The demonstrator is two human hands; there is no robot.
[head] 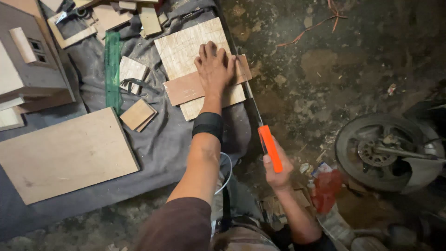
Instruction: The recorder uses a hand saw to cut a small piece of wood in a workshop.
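Everything I placed by the grey cloth (pixel 162 139) spread on the dirt floor. On its left end lay a large plywood sheet (pixel 65 155), with a small model house (pixel 28 60) above it at the cloth's far left edge. Nearer the cloth's middle a green ruler (pixel 112 69) lay lengthwise, with small wood offcuts (pixel 138 114) just beside it. Toward the cloth's right edge sat a square plywood board (pixel 186 46), and across it a narrow brown wood strip (pixel 183 88). My left hand (pixel 214 67) pressed flat on that strip, fingers spread, grasping nothing. Just off the cloth's right edge my right hand (pixel 278 172) was clenched around the orange handle of a saw (pixel 270 148); its dark blade ran up along the board's right edge, though it blurred into the floor, so I could not tell whether it touched. Well right of the cloth stood a motorcycle wheel (pixel 385 153).
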